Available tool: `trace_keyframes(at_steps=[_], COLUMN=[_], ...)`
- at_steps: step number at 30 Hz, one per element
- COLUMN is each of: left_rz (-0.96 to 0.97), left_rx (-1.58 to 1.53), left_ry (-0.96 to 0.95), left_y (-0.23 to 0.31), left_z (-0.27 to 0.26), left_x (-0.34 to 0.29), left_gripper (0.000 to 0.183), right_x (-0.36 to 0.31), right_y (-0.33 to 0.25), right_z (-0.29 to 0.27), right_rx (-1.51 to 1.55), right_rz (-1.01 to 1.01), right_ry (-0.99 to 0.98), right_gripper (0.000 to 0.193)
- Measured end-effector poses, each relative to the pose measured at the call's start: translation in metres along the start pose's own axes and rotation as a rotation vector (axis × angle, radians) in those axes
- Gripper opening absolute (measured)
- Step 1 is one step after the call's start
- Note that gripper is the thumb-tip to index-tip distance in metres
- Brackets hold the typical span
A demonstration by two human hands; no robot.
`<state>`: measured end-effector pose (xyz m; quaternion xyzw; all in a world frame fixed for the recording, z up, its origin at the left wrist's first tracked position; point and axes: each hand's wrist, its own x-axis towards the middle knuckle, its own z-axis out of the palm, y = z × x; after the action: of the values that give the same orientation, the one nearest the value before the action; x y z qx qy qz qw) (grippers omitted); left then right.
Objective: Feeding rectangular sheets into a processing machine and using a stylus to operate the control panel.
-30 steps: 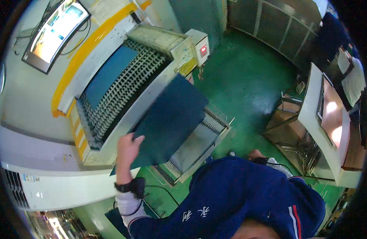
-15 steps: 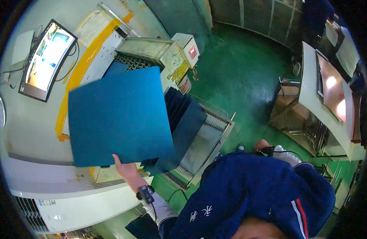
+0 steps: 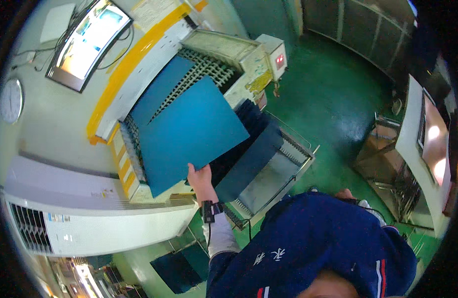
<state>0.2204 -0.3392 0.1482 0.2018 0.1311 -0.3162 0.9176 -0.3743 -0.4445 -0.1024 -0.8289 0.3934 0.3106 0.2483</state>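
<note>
My left hand (image 3: 200,180) is closed on the near edge of a flat blue panel (image 3: 191,131), with the thumb on top and the other fingers mostly hidden beneath. The panel slants over a conveyor of black rollers (image 3: 209,69); I cannot tell whether its far side touches them. A second blue panel (image 3: 172,82) lies on the rollers, partly covered by the first. Only a little of my right hand (image 3: 344,193) shows beyond the navy jacket, low at my side, its fingers hidden.
Right of the conveyor, a slotted metal rack (image 3: 273,174) holds several dark blue panels (image 3: 251,159) on edge. A control box (image 3: 272,57) sits at the conveyor's far end. A monitor (image 3: 90,42) is on the left wall, above a white air conditioner (image 3: 110,231). A white table (image 3: 413,144) stands right.
The held panel has turned and come down over the conveyor, uncovering the rollers and more of the second panel. My left hand keeps its edge. The whole view has shifted.
</note>
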Motion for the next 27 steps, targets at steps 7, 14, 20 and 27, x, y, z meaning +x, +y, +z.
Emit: trace_keyframes(at_steps=[7, 14, 20, 27], left_rz=[-0.087, -0.213, -0.214, -0.169], left_rx=[-0.009, 0.110, 0.063, 0.062], left_ry=[0.012, 0.098, -0.008, 0.045], left_y=[-0.020, -0.037, -0.051, -0.066], left_z=[0.017, 0.038, 0.040, 0.045], left_x=[0.024, 0.046, 0.059, 0.065], left_gripper=[0.031, 0.035, 0.032, 0.033], right_x=[0.005, 0.035, 0.037, 0.039], right_y=[0.013, 0.041, 0.037, 0.037], right_z=[0.014, 0.049, 0.037, 0.032], right_rx=[0.795, -0.022, -0.159, -0.040], right_rz=[0.254, -0.113, -0.064, -0.031], right_ry=[0.283, 0.216, 0.040, 0.024], right_gripper=[0.017, 0.021, 0.023, 0.023])
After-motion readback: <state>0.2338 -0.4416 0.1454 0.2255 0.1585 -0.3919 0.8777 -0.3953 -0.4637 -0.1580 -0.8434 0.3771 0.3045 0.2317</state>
